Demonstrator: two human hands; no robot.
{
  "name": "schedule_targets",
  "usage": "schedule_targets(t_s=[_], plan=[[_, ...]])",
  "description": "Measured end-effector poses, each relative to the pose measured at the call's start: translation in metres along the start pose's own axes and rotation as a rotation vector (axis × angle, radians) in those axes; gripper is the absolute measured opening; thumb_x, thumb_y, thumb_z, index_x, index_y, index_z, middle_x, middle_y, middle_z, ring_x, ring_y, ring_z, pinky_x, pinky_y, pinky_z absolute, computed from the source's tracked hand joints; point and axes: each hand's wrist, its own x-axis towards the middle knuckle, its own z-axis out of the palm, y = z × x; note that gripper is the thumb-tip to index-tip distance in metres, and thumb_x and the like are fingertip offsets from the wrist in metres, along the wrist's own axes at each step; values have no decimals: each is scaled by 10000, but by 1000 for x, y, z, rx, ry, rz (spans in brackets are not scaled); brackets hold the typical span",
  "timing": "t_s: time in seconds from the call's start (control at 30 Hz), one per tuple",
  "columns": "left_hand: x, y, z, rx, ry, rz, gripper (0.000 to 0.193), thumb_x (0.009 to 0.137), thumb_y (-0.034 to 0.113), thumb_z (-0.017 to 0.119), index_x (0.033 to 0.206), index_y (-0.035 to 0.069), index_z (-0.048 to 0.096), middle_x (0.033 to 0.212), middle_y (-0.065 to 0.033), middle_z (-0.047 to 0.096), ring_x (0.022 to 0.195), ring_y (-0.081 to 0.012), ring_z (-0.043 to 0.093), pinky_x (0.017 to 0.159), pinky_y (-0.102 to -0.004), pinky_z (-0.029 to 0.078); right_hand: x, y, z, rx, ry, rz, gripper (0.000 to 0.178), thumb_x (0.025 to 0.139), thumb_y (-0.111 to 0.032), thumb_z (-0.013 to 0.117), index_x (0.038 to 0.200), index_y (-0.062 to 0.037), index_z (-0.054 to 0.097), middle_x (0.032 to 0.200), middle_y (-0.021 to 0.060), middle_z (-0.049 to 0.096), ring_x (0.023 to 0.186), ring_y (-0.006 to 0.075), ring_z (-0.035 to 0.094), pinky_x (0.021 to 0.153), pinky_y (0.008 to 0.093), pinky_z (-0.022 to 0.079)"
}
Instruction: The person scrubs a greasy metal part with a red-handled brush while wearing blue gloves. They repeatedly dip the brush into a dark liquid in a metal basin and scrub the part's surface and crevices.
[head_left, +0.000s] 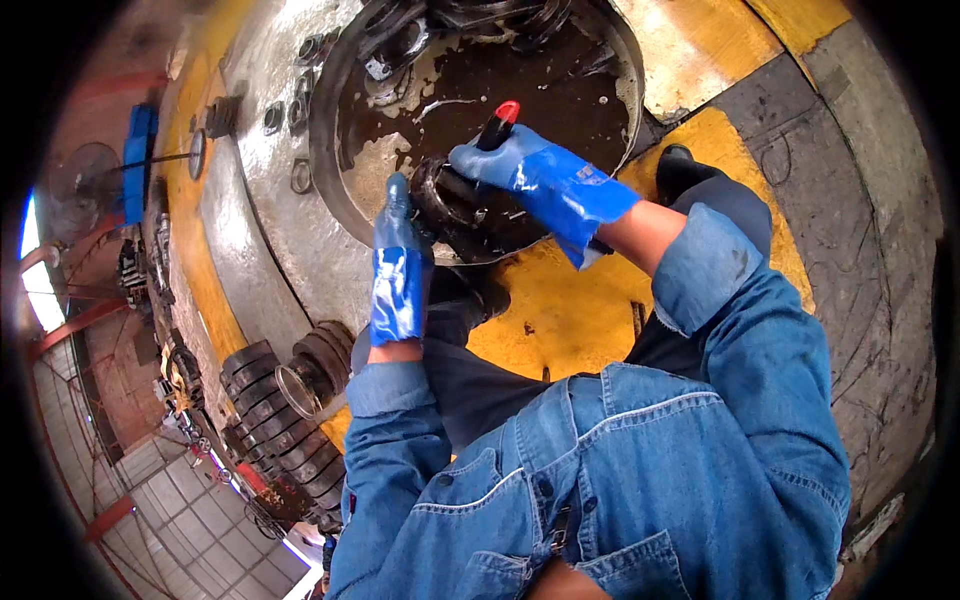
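Both my hands wear blue rubber gloves over a wide round metal basin (325,170) of dark, murky liquid. My left hand (399,215) grips the left side of a dark, oily ring-shaped metal part (437,192), thumb pointing up. Closed around a black-handled tool with a red end (505,113), my right hand (512,165) is at the ring's upper right. The tool's working end is hidden by the glove and the part, so its kind does not show.
Blackened metal parts (400,48) sit in the basin's far side. Several small metal pieces (298,112) lie on the metal sheet to the left. Ribbed dark rings (285,420) are stacked at lower left. Yellow flooring (560,310) lies under my legs.
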Motion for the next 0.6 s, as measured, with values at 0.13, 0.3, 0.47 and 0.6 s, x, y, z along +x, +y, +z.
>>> schedule_targets(t_s=[0.13,0.3,0.47,0.6], plan=[[33,-26,-37,398,-129,365,437,1062,371,641,1192,-38,724,1121,-129,763,965,-213,726,849,-320,591,-2,-11,9,-71,-34,40,418,874,-411,745,1026,-23,772,930,143,743,879,224,674,845,378,528],[56,-30,-44,-105,-169,-1,447,1082,353,602,1284,-42,658,1063,-146,764,905,-258,743,794,-350,624,5,-24,-17,-566,184,19,394,901,-449,703,1013,-79,780,905,146,762,866,280,744,824,382,566],[49,-25,-20,53,-168,-56,541,1098,412,562,1376,-51,589,1038,-169,763,945,-297,746,773,-407,638,3,1,-30,-816,307,-9,404,893,-454,710,1020,-78,781,957,200,764,928,363,747,887,415,581],[50,-27,-30,461,-234,255,578,1103,417,554,1450,-45,540,1049,-177,768,925,-315,737,787,-417,593,3,-32,-39,-338,100,-74,383,901,-435,704,1000,-74,783,839,104,747,815,211,717,759,370,557]])
